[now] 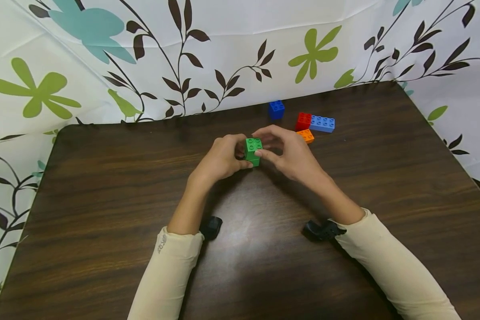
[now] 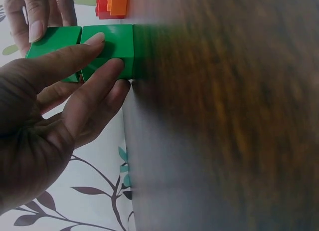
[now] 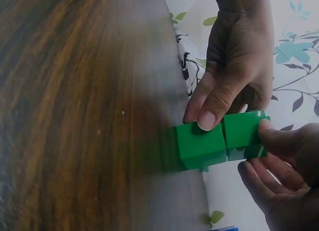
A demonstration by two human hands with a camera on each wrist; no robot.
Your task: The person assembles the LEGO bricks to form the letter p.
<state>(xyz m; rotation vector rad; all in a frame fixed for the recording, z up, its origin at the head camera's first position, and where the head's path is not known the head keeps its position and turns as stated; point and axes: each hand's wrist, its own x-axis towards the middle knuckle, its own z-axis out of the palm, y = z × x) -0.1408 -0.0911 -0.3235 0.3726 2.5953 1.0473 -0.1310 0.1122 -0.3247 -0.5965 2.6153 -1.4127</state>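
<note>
Two green toy bricks stand one over the other near the table's middle. My left hand [image 1: 222, 158] grips the lower green brick [image 3: 202, 150], with the thumb on one side and fingers on the other. The upper green brick [image 1: 253, 149], studs up, is pinched by my right hand [image 1: 290, 153] between thumb and fingertips. A thin seam shows between the bricks in both wrist views; whether they are fully joined I cannot tell. In the left wrist view the lower brick [image 2: 122, 41] sits against or just over the table surface.
Behind my right hand lie a red brick [image 1: 303, 121], a long light blue brick [image 1: 323, 124] and a partly hidden orange brick [image 1: 307, 136]. A dark blue brick [image 1: 276, 110] stands near the back edge. Patterned cloth [image 1: 232, 53] hangs behind the brown table [image 1: 116, 200].
</note>
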